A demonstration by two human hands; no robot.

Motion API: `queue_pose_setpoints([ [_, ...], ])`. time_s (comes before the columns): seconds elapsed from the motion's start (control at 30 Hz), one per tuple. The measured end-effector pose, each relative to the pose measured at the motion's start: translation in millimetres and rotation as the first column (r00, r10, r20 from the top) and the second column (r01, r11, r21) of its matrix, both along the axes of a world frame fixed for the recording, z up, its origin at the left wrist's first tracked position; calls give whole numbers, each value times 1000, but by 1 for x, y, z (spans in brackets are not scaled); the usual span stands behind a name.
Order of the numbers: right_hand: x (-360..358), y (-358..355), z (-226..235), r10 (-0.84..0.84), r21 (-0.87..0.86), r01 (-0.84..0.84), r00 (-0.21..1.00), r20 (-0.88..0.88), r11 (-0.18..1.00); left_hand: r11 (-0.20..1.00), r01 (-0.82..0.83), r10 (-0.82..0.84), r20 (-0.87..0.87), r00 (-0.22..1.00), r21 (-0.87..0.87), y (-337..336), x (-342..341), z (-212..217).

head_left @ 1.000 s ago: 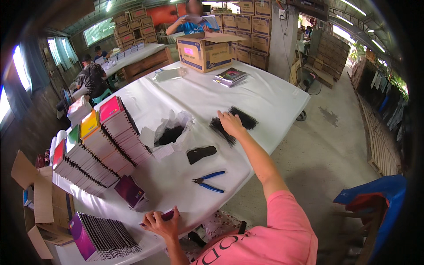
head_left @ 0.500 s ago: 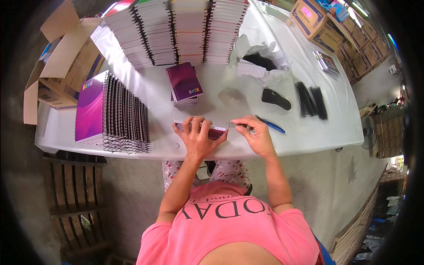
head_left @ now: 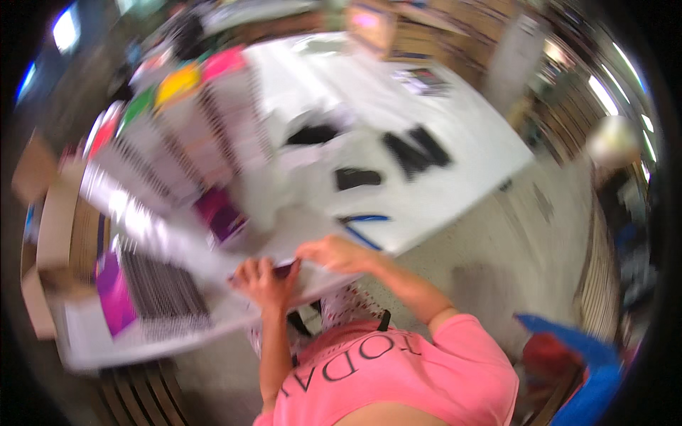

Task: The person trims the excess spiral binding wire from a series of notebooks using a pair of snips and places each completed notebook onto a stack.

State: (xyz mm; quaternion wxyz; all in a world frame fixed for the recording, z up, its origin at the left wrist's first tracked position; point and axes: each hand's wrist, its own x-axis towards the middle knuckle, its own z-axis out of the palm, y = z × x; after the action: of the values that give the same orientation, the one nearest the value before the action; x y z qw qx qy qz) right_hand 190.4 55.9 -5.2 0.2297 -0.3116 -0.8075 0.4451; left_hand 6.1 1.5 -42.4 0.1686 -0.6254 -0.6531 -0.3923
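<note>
My left hand (head_left: 264,282) is closed over a small dark purple notebook (head_left: 285,270) at the table's near edge. My right hand (head_left: 332,254) is held in a pinch at the notebook's right end. Motion blur hides the thin spiral coil seen in that pinch half a second earlier. Just beyond the right hand lie blue-handled pliers (head_left: 366,226). A small pile of purple notebooks (head_left: 219,214) sits ahead of my left hand. To the left stands a stack of purple notebooks (head_left: 117,295) with black spiral spines.
Tall stacks of spiral-bound notebooks (head_left: 181,142) rise at the far left. An open cardboard box (head_left: 60,234) stands left of them. Toward the back are black coils in white wrapping (head_left: 312,133), a flat black object (head_left: 357,177) and bundles of black coils (head_left: 418,153).
The whole view has swung toward the right and blurred, so the table's things appear shifted left. My hands remain together at the small notebook, the right one now closer to its end.
</note>
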Motion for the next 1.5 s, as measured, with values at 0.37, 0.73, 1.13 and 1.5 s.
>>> queue_pose_setpoints([
  [0.37,-36,-8,13,-228,478,18,894,386,878,1000,-26,27,-147,989,9,1,-4,2],
  [0.73,-35,-11,7,-181,597,41,967,177,801,997,-76,71,-177,982,-21,-4,-1,11],
  [1.13,123,112,-18,-654,495,432,568,500,754,996,87,-87,-60,994,1,-9,-18,8],
  [1.5,115,127,-23,-463,387,408,885,57,827,974,199,-198,21,980,-104,-7,-20,19],
])
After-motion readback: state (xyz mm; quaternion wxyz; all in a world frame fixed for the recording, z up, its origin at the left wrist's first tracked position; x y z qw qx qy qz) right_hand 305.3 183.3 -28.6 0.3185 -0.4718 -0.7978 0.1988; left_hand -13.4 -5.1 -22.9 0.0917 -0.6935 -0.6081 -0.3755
